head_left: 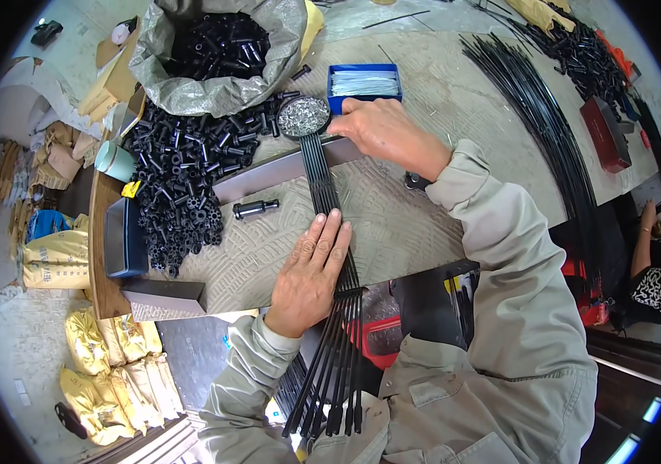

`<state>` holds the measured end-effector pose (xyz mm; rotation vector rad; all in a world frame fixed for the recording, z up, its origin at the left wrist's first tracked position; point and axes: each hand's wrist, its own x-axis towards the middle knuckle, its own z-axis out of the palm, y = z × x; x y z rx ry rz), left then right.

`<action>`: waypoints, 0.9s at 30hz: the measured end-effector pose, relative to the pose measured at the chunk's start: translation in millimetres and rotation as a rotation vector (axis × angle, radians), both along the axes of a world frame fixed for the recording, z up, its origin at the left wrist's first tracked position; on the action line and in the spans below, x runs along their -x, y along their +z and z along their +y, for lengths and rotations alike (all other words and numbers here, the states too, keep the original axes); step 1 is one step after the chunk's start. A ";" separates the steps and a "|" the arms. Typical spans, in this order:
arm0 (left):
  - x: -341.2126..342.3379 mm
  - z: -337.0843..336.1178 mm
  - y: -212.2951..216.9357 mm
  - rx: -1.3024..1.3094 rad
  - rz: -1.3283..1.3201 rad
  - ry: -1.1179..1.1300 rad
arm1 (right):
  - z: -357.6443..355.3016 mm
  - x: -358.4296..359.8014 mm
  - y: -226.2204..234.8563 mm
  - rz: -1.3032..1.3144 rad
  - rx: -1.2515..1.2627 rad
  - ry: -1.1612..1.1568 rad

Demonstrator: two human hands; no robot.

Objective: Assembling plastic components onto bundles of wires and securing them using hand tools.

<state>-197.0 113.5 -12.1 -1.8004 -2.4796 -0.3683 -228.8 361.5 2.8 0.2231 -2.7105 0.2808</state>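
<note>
My left hand (307, 274) lies flat with fingers stretched out over a row of thin black rods (317, 174). The rods run side by side from a round dish of small shiny metal pieces (304, 116), under my fingers, and fan out past the table edge toward my body. My right hand (380, 131) is closed beside the dish, fingers curled down at a long grey metal bar (257, 178); whatever they hold is hidden. Just beyond it sits a blue box of thin white strips (363, 82). A black cylindrical fitting (256, 209) lies left of the rods.
Black plastic tubes (179, 174) are heaped at the left, below an open woven sack (218, 93) of similar parts. A bundle of long black rods (539, 116) curves along the right. A red box (606, 133) stands at the far right; another person (655, 267) is below it.
</note>
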 end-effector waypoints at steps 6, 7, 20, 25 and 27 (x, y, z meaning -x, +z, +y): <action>0.3 0.6 -0.3 0.006 -0.006 -0.003 | 0.8 2.1 -0.6 -0.015 0.047 0.004; 0.6 -0.1 -1.3 0.005 -0.002 -0.005 | 0.0 2.5 -1.7 0.000 0.052 0.009; -1.4 0.3 1.4 0.000 -0.025 -0.015 | -0.5 -0.5 1.5 -0.044 0.027 0.003; -1.7 2.5 2.2 -0.012 -0.033 -0.023 | 3.2 2.1 -5.4 0.064 0.026 0.027; -2.4 2.4 1.7 -0.010 -0.024 -0.012 | 1.3 4.0 -6.3 0.049 -0.008 0.017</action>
